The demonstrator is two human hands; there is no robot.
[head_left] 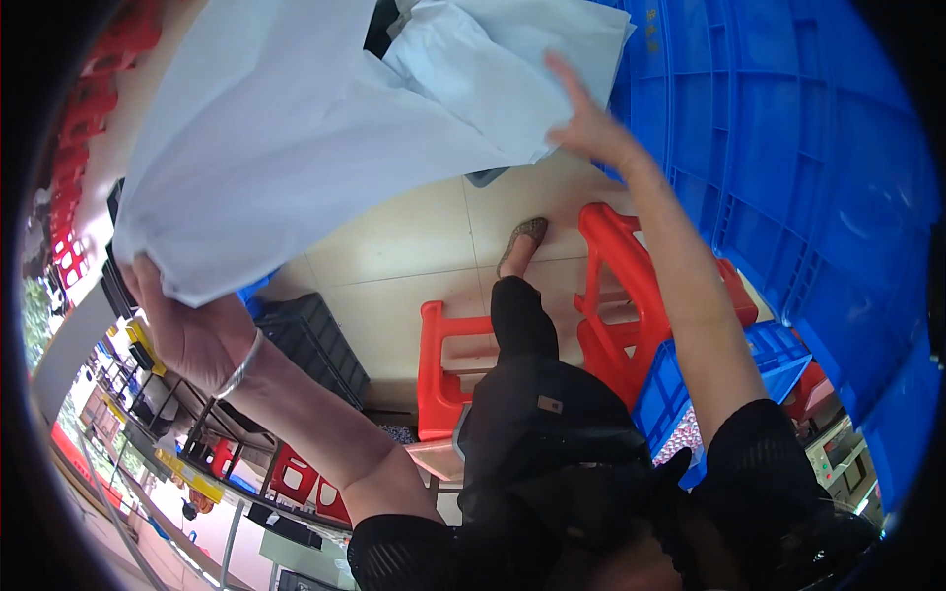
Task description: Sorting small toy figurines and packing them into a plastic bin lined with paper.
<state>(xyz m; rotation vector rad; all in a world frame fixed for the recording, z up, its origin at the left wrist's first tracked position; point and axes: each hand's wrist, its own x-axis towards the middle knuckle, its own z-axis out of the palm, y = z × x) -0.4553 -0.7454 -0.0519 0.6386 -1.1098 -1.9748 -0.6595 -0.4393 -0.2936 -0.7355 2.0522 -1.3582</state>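
White sheet [286, 148] first, since it takes up most of the upper left: thin, kinda floppy stuff, can't tell if it's paper, plastic or cloth. It's up in the air in front of the person, above the tiled floor [394, 266], with a bunched, folded bit over toward the right end.

Left hand [187, 330] has the near left corner pinched, thumb on top and the other fingers mostly tucked out of sight. Silver bracelet [241, 364] on that wrist. Right hand [596, 133] is at the other end, a bit blurry, with the index finger stretched out and the thumb right by the sheet's edge. It looks spread rather than clenched, but honestly can't tell if the thumb is actually touching.

Rest of the spot: big ribbed blue plastic crates [769, 148] fill the right side, just past the right hand. Two red stools, one [443, 374] left of the black-trousered leg [522, 320] and the other [631, 266] right of it. Patterned shoe [527, 233] flat on the tiles, and a dark grey crate [315, 340] sits on the floor beyond the left forearm.
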